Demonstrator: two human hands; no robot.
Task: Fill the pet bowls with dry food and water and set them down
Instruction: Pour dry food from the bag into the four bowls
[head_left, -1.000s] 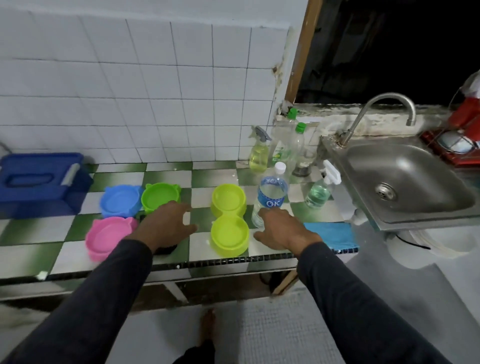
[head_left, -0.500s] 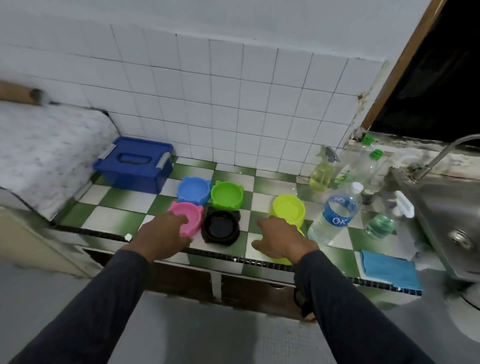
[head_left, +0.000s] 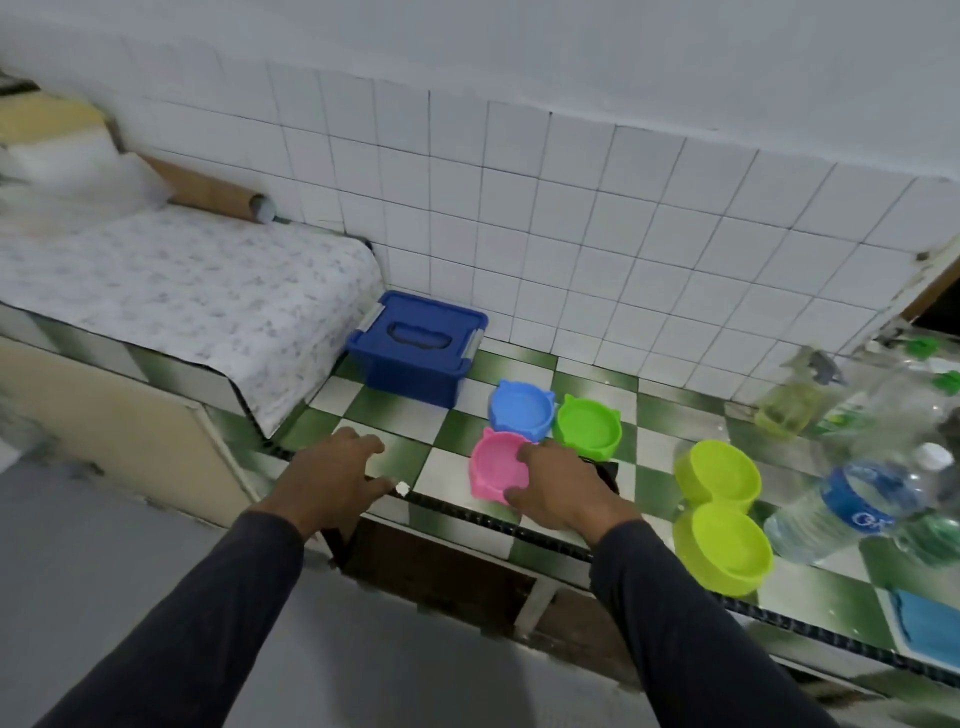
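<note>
Dim, flat light — edges motion-blurred, wide-angle bending throughout.

Green-white tiled counter (head_left: 400, 415), blue box (head_left: 415, 347), coloured bowls (head_left: 719, 504), water bottle (head_left: 852, 506)
</note>
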